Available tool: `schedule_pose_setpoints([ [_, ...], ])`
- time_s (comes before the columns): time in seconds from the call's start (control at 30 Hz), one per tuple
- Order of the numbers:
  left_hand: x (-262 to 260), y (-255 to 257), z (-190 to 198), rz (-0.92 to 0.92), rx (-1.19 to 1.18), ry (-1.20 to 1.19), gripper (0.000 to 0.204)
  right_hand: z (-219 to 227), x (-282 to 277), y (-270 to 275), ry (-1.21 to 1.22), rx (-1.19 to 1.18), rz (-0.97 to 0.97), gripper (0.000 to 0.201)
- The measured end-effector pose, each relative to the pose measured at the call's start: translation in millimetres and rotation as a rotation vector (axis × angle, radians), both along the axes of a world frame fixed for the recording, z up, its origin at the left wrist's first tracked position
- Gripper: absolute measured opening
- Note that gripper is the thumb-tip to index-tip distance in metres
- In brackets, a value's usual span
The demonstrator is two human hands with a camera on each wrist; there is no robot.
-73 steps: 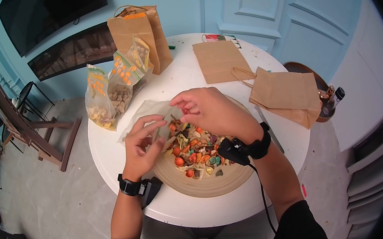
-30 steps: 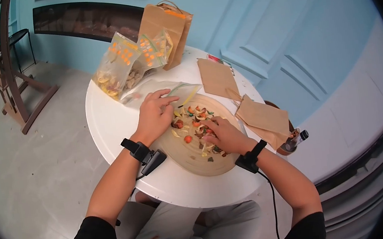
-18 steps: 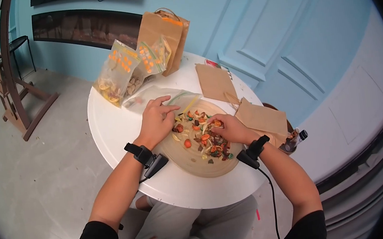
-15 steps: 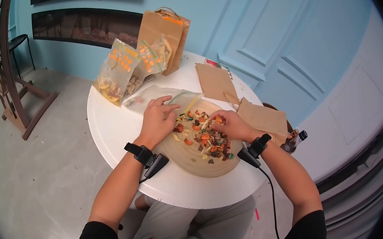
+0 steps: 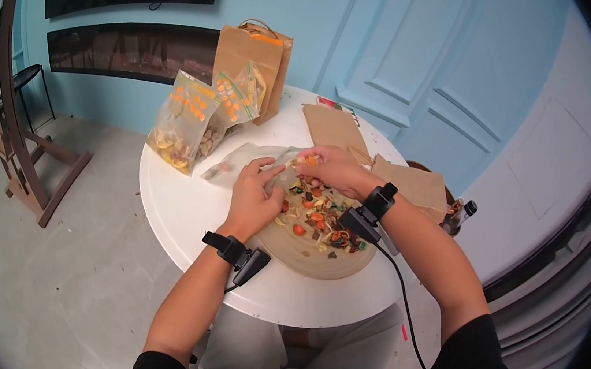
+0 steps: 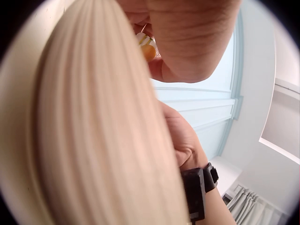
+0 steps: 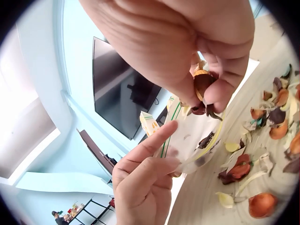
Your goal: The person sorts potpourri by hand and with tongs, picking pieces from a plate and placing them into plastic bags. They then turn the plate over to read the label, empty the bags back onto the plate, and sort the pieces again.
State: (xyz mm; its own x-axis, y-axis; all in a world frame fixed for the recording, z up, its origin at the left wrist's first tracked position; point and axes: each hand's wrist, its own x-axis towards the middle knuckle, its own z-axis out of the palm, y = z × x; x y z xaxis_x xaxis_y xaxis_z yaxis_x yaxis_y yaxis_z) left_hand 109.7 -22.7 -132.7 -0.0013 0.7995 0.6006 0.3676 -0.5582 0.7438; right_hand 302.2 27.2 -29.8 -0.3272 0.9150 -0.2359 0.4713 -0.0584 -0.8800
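Observation:
A round ribbed tan plate point(image 5: 298, 264) bears a loose pile of potpourri point(image 5: 326, 221), orange, brown, green and pale dried pieces. Beyond its far left edge lies a clear zip bag point(image 5: 230, 164). My left hand point(image 5: 249, 201) holds the near corner of the bag's mouth, index finger stretched along the green zip and thumb at the lower lip in the right wrist view. Above the mouth, my right hand point(image 5: 334, 169) pinches a small bunch of dried petals point(image 7: 202, 86), orange and dark brown. The plate's rim point(image 6: 98, 122) covers much of the left wrist view.
Filled zip bags point(image 5: 182, 128) stand at the back left of the white table point(image 5: 172, 199), by a tall paper bag point(image 5: 251, 61). Flat paper bags point(image 5: 410, 189) lie to the right. A brown tub point(image 5: 419, 166) with a bottle point(image 5: 462, 217) is beyond the table's right edge.
My right hand has gone from the pile, where it gathered petals, up and left to the bag's mouth. My left hand has stayed at the bag.

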Motion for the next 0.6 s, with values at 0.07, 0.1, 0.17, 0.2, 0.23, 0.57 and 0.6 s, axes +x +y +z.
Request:
schedule_pose_setpoints([
  [0.07, 0, -5, 5, -0.032, -0.031, -0.044, 0.046, 0, -10, 0, 0.140, -0.035, -0.072, 0.047],
  [0.1, -1, -8, 8, -0.054, -0.067, -0.077, 0.044, 0, -15, -1, 0.218, -0.050, -0.118, 0.052],
  [0.17, -2, -12, 15, -0.050, -0.098, -0.115, 0.043, 4, -22, -6, 0.292, -0.057, -0.150, 0.055],
  [0.2, -2, -13, 16, -0.026, -0.093, -0.119, 0.043, 8, -22, -9, 0.288, -0.048, -0.138, 0.055],
  [0.23, -3, -12, 17, -0.003, -0.089, -0.122, 0.043, 11, -20, -11, 0.285, -0.039, -0.127, 0.054],
  [0.57, -1, 7, -1, 0.168, 0.029, -0.335, 0.040, 5, 65, -45, -0.954, 0.366, 0.191, 0.070],
  [0.6, 1, 4, 1, 0.140, -0.012, -0.297, 0.040, 8, 69, -57, -1.044, 0.313, 0.252, 0.075],
])
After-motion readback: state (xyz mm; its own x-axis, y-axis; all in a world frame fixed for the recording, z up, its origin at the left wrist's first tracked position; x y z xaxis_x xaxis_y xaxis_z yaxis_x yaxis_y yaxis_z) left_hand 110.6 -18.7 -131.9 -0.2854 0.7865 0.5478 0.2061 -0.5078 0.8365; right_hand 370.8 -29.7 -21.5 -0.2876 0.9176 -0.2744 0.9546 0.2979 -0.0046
